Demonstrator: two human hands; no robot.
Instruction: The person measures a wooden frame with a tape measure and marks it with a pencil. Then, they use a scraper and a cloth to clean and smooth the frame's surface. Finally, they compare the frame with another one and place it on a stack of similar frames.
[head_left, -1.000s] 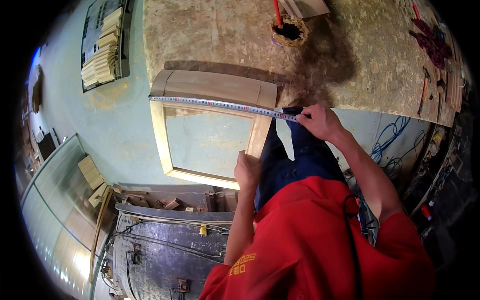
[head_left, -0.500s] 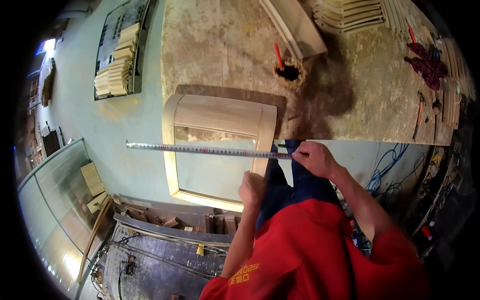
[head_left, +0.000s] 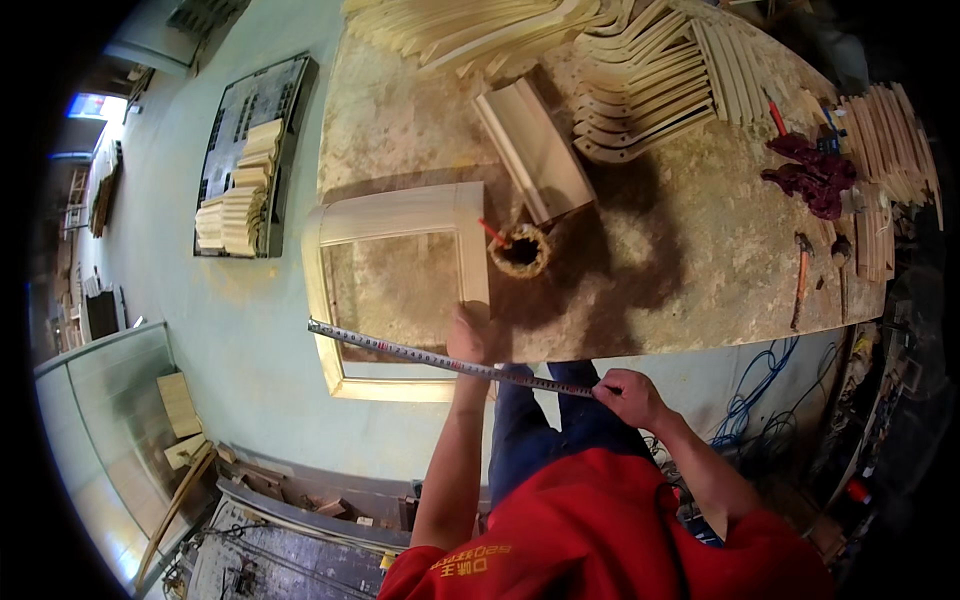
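**Tape drawn across a wooden frame**

The crusted pot (head_left: 520, 272) stands on the bench (head_left: 420, 125), a red stick (head_left: 490, 232) slanting at its mouth; its inside is dark, so what it holds cannot be told. On the floor to the left, a black pallet (head_left: 252, 97) carries stacked wood pieces (head_left: 242, 195).

Yellow lettering (head_left: 468, 567) marks the red shirt (head_left: 600, 525), and black and red numerals run along the tape (head_left: 420, 355).

The frame (head_left: 472, 255) lies partly above the bench, its lower end reaching past the near edge over the floor. The left hand (head_left: 468, 335) is closed round its right-hand rail, fingers blurred. The right hand (head_left: 628, 397), beyond that rail, pinches the tape between thumb and fingers. The tape slants across the frame's lower part and the left wrist; its far tip is at the left rail, whether touching or just above cannot be told. A grooved board (head_left: 535, 150) lies just behind the pot.
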